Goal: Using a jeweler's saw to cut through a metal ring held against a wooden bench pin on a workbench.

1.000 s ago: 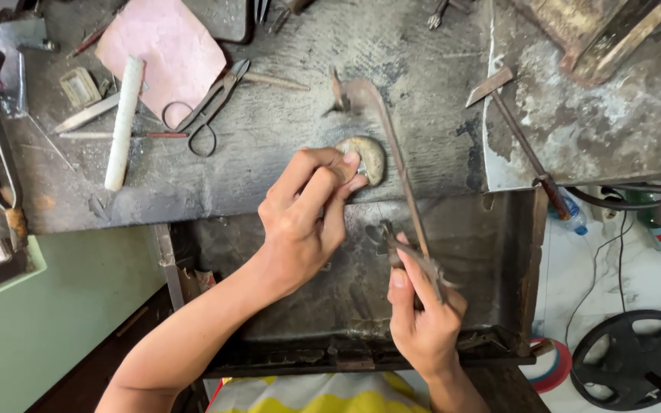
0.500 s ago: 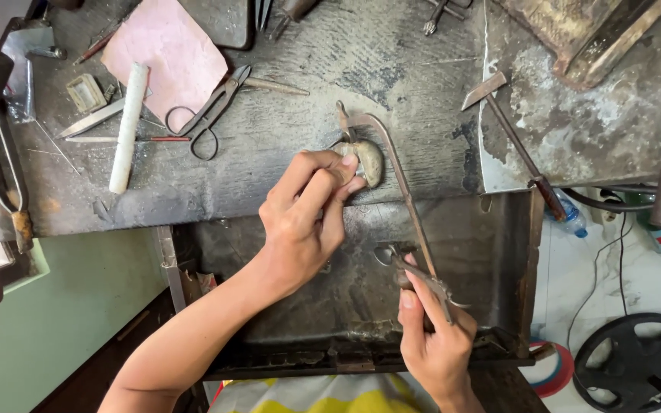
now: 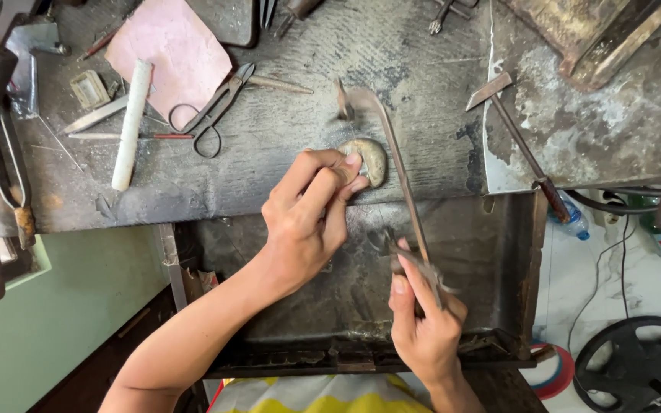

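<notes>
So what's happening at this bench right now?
A person is working at a worn, dark workbench. Their left hand presses a small pale oval piece against the bench edge, while the right hand grips the handle of a thin saw frame whose far end reaches past the piece. A dark tray sits below the hands. Shears, a white rod and a pink sheet lie further back, untouched.

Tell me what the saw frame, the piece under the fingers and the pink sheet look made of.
Saw frame: dull grey metal, thin and tarnished, held by the right hand.
Small oval piece, pressed by the left hand: pale yellowish with a matte sheen, perhaps metal or shell; unclear.
Pink sheet: probably paper or cloth, flat and matte.
</notes>
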